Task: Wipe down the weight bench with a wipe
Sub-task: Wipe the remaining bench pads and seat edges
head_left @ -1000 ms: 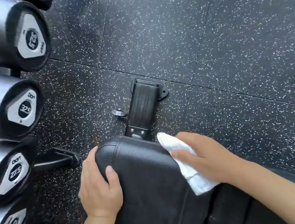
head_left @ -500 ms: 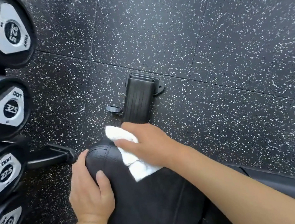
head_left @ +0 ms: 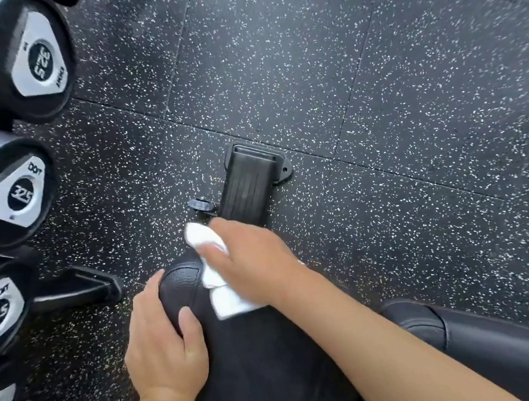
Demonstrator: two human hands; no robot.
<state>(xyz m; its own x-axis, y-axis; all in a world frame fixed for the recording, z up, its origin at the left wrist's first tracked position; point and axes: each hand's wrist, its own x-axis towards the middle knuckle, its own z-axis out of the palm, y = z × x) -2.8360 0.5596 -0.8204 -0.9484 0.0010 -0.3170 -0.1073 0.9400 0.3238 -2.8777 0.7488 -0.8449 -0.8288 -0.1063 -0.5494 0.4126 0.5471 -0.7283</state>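
Left hand: my left hand (head_left: 162,342) clasps the left edge of the bench pad near its far corner, fingers curled over the side and thumb laid flat on the top surface.
Right hand: my right hand (head_left: 257,261) lies palm down across the far end of the pad, fingers pressed together over the wipe and pinning it to the upholstery.
Wipe: the white wipe (head_left: 213,273) is folded and bunched beneath my right hand; one end pokes out past my fingertips over the pad's far edge, the other shows under my palm on the top surface.
Weight bench: the black padded weight bench (head_left: 259,361) runs from the bottom of the view toward its rounded far end, where both hands rest.
Bench foot: a ribbed black bench foot (head_left: 249,185) sits on the floor just beyond the pad's end.
Second pad: another black pad (head_left: 473,338) lies at lower right, beside my right forearm.
Dumbbells: racked dumbbells (head_left: 19,193) line the left edge, their end caps facing me.
Floor: black speckled rubber floor (head_left: 377,103) surrounds the bench.
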